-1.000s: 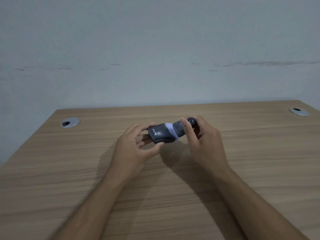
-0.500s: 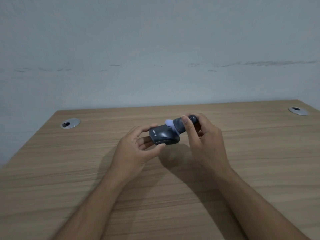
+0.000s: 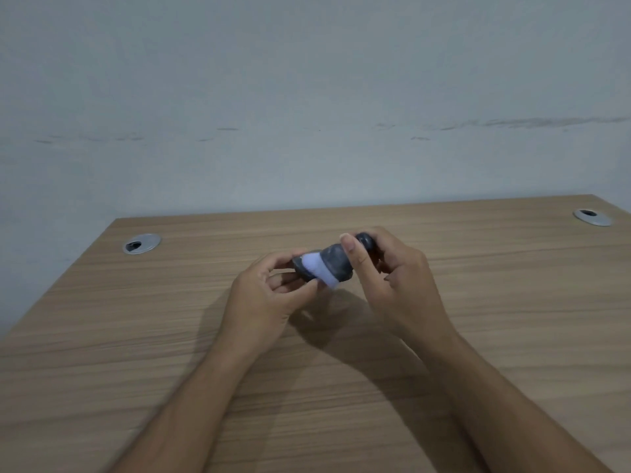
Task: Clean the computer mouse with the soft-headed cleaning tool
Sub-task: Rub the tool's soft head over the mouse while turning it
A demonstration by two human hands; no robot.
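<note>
Held above mid-desk, the light, rigid, smooth-shelled mouse [image 3: 300,266] sits pinched by its sides in the left hand [image 3: 269,295], while the right hand [image 3: 392,268], at three o'clock, grips the cleaning tool [image 3: 336,264], soft head pressed against it.

No lettering readable anywhere right now. The computer mouse [image 3: 302,268] shows only a sliver of dark shell, most of it covered by the cleaning tool's pale soft head [image 3: 319,270], and that sliver is too blurred for any mark.
</note>
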